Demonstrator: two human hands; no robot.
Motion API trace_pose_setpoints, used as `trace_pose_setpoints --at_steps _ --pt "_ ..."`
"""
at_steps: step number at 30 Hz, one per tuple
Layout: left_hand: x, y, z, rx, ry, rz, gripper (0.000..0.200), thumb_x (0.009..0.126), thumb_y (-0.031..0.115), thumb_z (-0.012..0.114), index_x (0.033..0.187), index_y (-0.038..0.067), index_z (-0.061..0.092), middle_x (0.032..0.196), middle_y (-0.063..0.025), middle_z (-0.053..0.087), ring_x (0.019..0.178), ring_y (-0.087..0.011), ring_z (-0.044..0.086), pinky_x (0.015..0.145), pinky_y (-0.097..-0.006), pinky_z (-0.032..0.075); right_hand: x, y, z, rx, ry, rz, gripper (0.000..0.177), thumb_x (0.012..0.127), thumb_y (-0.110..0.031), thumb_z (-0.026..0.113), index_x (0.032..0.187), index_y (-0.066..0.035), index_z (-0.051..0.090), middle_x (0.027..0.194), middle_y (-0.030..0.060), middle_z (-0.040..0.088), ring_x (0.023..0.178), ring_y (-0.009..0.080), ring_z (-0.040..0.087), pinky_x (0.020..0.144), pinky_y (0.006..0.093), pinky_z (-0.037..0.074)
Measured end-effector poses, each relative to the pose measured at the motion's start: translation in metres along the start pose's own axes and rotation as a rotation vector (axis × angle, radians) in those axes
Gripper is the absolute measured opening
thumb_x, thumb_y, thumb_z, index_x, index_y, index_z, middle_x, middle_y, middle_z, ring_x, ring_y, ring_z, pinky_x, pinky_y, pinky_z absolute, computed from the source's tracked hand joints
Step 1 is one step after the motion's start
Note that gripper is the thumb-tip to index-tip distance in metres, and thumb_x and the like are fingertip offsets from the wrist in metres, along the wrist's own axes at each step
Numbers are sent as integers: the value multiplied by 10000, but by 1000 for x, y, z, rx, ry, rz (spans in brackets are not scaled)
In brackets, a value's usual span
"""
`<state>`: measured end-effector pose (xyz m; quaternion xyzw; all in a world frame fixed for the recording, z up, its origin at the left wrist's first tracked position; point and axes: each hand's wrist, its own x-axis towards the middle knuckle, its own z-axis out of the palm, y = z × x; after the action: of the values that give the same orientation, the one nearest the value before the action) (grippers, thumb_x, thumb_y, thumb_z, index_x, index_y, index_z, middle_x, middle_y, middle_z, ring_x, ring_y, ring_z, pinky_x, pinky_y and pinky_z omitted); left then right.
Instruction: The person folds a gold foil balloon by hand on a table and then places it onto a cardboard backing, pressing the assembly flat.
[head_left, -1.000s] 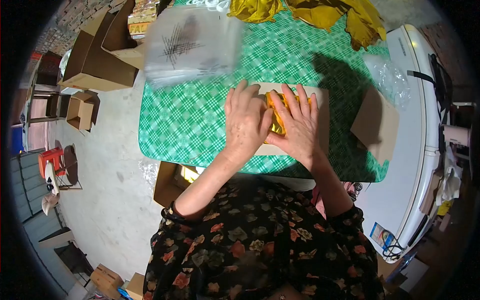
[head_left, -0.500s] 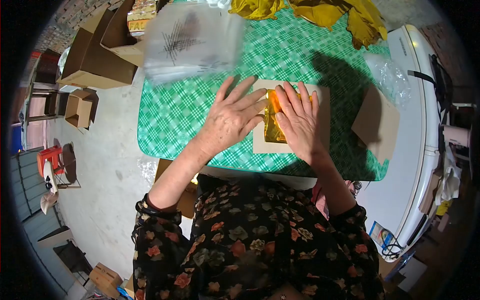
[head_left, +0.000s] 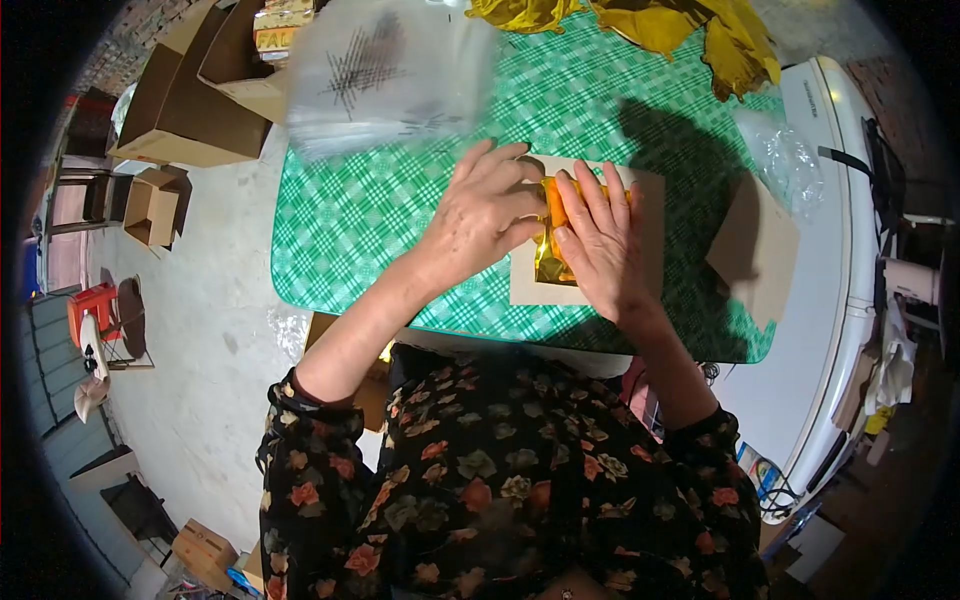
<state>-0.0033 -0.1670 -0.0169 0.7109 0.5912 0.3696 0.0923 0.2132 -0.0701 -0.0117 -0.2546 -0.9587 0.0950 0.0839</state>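
Observation:
A shiny gold-yellow film piece (head_left: 553, 262) lies on a beige cardboard sheet (head_left: 648, 240) on the green checked tablecloth (head_left: 350, 235). Flat on top of the film rests my right hand (head_left: 603, 240), its fingers stretched forward and slightly apart. My left hand (head_left: 483, 212) is at the film's left edge, with fingers bent and apart; the fingertips touch or nearly touch that edge. Part of the film is hidden under my right hand.
Clear plastic bags (head_left: 390, 75) are stacked at the back left. Yellow crumpled film (head_left: 650, 28) lies at the back. Another cardboard piece (head_left: 755, 255) and clear plastic wrap (head_left: 785, 160) are on the right, beside a white appliance (head_left: 835, 270). Open cartons (head_left: 190, 115) stand left.
My left hand has shifted slightly, and its fingers are more bent at the film's left edge. My right hand stays flat on the film. The whole view has moved a little.

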Motion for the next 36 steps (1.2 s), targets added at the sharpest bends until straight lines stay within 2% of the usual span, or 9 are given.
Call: trace_pose_setpoints --at_steps 8,11,14,17,20,26,32,36 --pt "15 3 5 0 67 6 466 737 117 907 1139 89 672 1266 -111 630 1384 -373 563 1209 -584 402 0 -1 -4 -12 -2 -13 611 1101 -408 524 1584 -34 494 1704 184 370 1593 459 242 1277 675 156" --pt "21 1 1 18 65 106 436 750 126 878 1134 86 676 1251 -99 629 1363 -357 571 1155 -542 455 -1 3 3 -15 24 -31 654 1058 -462 596 1535 -18 535 1702 185 372 1594 459 239 1274 683 163" --pt "24 -6 -2 50 -24 234 391 779 145 847 1127 76 685 1231 -82 651 1319 -340 601 1103 -495 498 -3 5 8 12 59 -41 733 997 -518 676 1509 -7 555 1702 180 372 1595 454 239 1271 690 171" --pt "25 -12 3 29 -27 276 279 805 134 806 1054 58 706 1184 -67 685 1251 -312 650 1063 -455 542 -3 4 6 12 50 -35 811 950 -550 727 1526 -8 544 1704 173 370 1595 447 241 1268 696 179" --pt "26 -19 2 101 -65 409 191 803 104 787 966 36 715 1147 -70 712 1187 -296 689 1040 -426 576 -3 3 6 8 50 -32 859 933 -558 742 1560 -15 517 1705 169 368 1596 441 242 1264 701 187" --pt "28 -21 -4 90 -81 429 157 806 84 774 935 18 713 1147 -82 721 1185 -298 702 1044 -423 596 -2 2 6 7 62 -30 964 887 -584 779 1616 -42 459 1693 161 379 1587 439 252 1258 705 194" --pt "26 -20 -6 106 -106 445 206 831 77 777 1020 10 729 1185 -113 722 1211 -325 692 1063 -446 584 -1 0 3 0 63 -31 1030 830 -611 818 1618 -60 449 1678 156 386 1565 444 275 1258 699 198" --pt "19 -14 -12 2 -101 300 265 863 82 779 1114 8 732 1252 -131 721 1248 -342 680 1095 -472 565 0 -1 1 7 68 -37 1034 828 -620 813 1615 -58 448 1675 158 389 1558 447 284 1256 698 194"
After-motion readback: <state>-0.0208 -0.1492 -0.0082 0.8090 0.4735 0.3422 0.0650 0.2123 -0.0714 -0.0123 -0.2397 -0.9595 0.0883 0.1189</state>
